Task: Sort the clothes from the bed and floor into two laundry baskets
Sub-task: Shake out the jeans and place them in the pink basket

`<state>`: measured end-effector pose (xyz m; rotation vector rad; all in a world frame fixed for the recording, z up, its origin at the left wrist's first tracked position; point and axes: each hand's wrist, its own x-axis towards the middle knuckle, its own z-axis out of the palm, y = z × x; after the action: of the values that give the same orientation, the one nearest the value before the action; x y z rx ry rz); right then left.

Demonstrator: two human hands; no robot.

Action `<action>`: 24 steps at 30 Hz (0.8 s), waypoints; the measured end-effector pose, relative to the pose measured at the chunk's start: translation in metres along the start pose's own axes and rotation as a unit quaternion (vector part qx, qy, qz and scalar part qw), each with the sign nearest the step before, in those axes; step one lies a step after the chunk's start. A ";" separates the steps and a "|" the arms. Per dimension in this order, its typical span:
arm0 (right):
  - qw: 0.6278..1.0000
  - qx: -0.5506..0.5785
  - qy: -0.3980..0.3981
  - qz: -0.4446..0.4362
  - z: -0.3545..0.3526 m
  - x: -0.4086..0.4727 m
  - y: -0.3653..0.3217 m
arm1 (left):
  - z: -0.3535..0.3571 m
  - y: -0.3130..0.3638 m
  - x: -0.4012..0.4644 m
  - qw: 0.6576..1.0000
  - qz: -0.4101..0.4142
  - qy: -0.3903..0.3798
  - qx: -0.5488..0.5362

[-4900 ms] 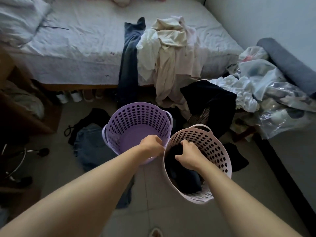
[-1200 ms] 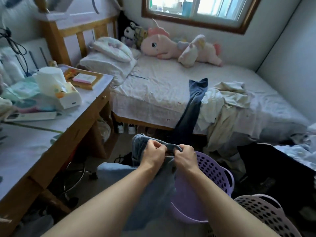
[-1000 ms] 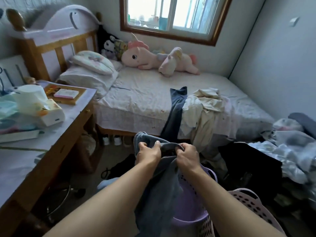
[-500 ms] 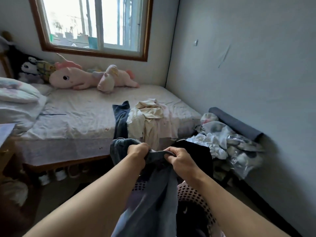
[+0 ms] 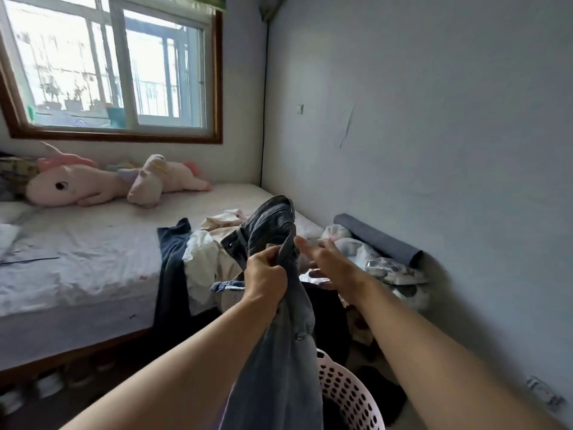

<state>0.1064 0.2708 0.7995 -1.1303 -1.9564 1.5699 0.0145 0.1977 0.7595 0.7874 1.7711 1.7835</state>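
Bedroom, head view: bed point(image 5: 93, 259) under window point(image 5: 114, 66), pale wall right of bed. Left hand point(image 5: 266, 277) fisted tight on blue jeans point(image 5: 279, 352); waistband end flops above fist, legs hang down past pink basket point(image 5: 347, 395), which sits below hands. Right hand point(image 5: 325, 262) spread, fingers apart, off fabric, just right of jeans. Clothes heap point(image 5: 210, 246) on bed foot edge, beyond jeans.

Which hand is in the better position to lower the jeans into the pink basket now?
Left, probably. The left hand is shut around the jeans, which hang just beside the pink basket. The right hand is open, with its fingers spread, and holds nothing.
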 end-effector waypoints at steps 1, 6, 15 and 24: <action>1.000 0.016 -0.010 0.010 -0.004 0.003 -0.006 | 0.009 0.006 -0.005 0.999 0.022 -0.012 0.022; 0.993 0.055 0.103 -0.002 -0.028 0.029 -0.016 | 0.052 0.026 -0.023 0.984 0.095 -0.073 0.128; 0.966 0.118 0.200 -0.117 -0.111 0.016 -0.014 | 0.107 0.023 0.002 0.999 -0.018 -0.026 -0.007; 0.948 0.149 0.216 -0.179 -0.171 0.029 -0.007 | 0.124 0.004 0.047 0.982 -0.057 -0.004 0.180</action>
<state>0.2095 0.4001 0.8520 -0.8460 -1.4747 1.2441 0.0693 0.3182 0.7640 0.8085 2.1209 1.4024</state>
